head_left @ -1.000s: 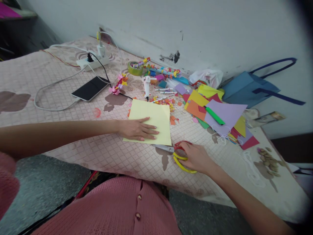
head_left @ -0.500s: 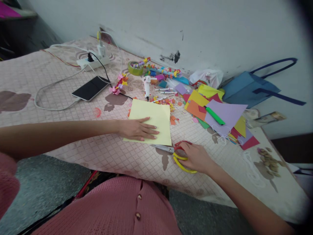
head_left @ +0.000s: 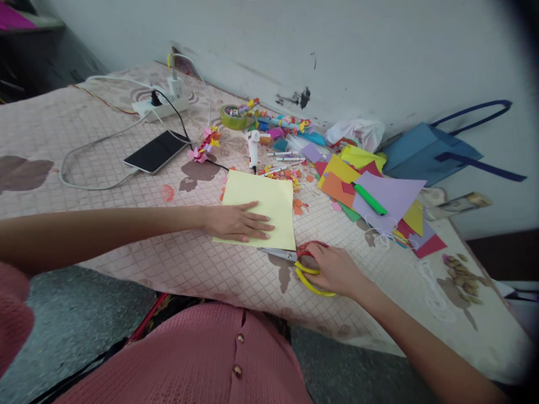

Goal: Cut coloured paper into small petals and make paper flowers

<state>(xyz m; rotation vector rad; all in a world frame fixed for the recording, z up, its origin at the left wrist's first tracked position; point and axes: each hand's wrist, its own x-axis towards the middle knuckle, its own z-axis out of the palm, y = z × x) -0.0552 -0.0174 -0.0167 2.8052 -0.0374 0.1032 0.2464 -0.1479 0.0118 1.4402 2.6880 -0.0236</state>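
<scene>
A pale yellow sheet of paper (head_left: 261,191) lies on the table in front of me. My left hand (head_left: 238,221) rests flat on it, palm down, with the fingers spread. In my right hand (head_left: 334,269) are scissors (head_left: 309,275) with red and yellow handles, held by the handle loops. Their metal blades point left along the paper's near edge, partly by or under it. Whether the blades touch the paper I cannot tell.
Beyond the paper stand a white glue gun (head_left: 252,148), a tape roll (head_left: 233,116) and paper scraps. Coloured sheets with a green marker (head_left: 369,198) lie to the right, near a blue bag (head_left: 433,151). A phone (head_left: 156,151) and power strip (head_left: 162,106) are at left.
The scissors and my right hand have shifted slightly left along the paper's near edge. My left hand and the paper have stayed in place.
</scene>
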